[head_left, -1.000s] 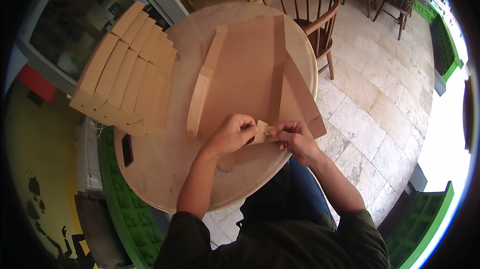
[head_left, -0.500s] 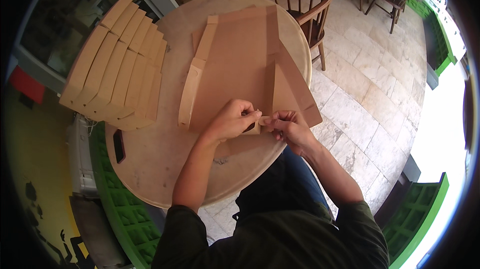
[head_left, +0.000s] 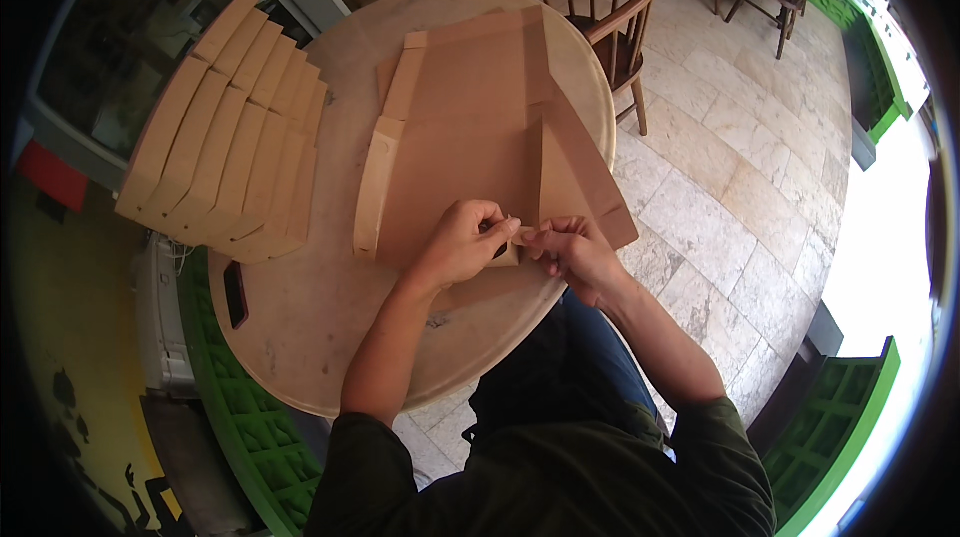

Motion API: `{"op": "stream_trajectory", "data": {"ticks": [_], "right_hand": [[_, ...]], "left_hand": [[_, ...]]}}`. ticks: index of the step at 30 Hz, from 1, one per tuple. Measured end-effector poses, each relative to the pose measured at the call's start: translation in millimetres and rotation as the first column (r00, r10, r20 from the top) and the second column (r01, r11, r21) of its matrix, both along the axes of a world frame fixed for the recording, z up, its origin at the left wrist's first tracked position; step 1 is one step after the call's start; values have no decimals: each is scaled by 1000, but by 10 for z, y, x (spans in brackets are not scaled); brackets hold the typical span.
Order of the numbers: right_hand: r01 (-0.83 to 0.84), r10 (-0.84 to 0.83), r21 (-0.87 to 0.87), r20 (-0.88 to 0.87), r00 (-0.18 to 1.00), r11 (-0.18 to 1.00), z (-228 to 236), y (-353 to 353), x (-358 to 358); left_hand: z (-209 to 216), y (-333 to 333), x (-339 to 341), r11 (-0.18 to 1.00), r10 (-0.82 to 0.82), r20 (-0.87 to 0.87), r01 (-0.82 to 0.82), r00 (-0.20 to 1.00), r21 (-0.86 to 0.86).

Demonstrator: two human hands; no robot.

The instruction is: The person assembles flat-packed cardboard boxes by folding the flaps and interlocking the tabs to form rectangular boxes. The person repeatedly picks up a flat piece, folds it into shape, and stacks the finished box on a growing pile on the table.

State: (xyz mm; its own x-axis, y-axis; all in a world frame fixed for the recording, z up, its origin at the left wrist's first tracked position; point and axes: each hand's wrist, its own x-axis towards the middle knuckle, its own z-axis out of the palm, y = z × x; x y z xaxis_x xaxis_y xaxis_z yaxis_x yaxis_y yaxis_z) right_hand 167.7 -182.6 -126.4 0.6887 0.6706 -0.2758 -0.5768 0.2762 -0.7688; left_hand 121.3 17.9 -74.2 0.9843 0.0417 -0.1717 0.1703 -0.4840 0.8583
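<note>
Currently, L hand (head_left: pixel 466 240): thumb + index pinched tight at the box's near edge, gripping one side of a small card piece (head_left: pixel 522 233).
R hand (head_left: pixel 580 251): thumb + fingers pinched on the piece's other side, tips v. close to L's.
Card piece: mostly hidden by fingertips; can't tell if it's a tab of the box or a separate bit.
Carton (head_left: pixel 455 127): brown, unfolded, lying on the round table (head_left: pixel 300 357), approx. centre to R; near edge by both hands.
R flap (head_left: pixel 588 169): angled out, reaching past table rim; keep forearm off it or the carton may twist.
Technique: prob. best w/ L as anchor, R making small moves; line up edges first, then press w/ thumb pad, not nail.
Pressure: light, esp. at creases; thin card could tear or bend if yanked.
Stack (head_left: pixel 220 142): similar brown boxes, L side; dark dots on ends, no legible text.
L wall (head_left: pixel 375 182): small round mark, too small to tell if print or cut.
Phone (head_left: pixel 236 295): dark screen, nothing readable.
Mural (head_left: pixel 140 497): black shapes lower L, no lettering I can make out.
Brands: none legible.
</note>
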Motion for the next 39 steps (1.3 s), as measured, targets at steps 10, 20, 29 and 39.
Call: {"op": "stream_trajectory", "data": {"ticks": [10, 20, 29, 39], "right_hand": [[-31, 33, 62, -23, 999, 998, -51, -20, 50], [-106, 109, -75, 45, 993, 992, -26, -45, 81], [-190, 209, -137, 143, 967, 972, -34, -106, 121], [-130, 160, -185, 159, 974, 974, -40, -53, 82]], "left_hand": [[23, -50, -16, 999, -39, 0, 39, 999, -24], [31, 5, -145, 982, -35, -71, 21, 997, -187], [19, -51, -135, 985, -64, -105, 46, 992, -165], [118, -65, -159, 987, -44, -230, 7, 972, -160]]}}
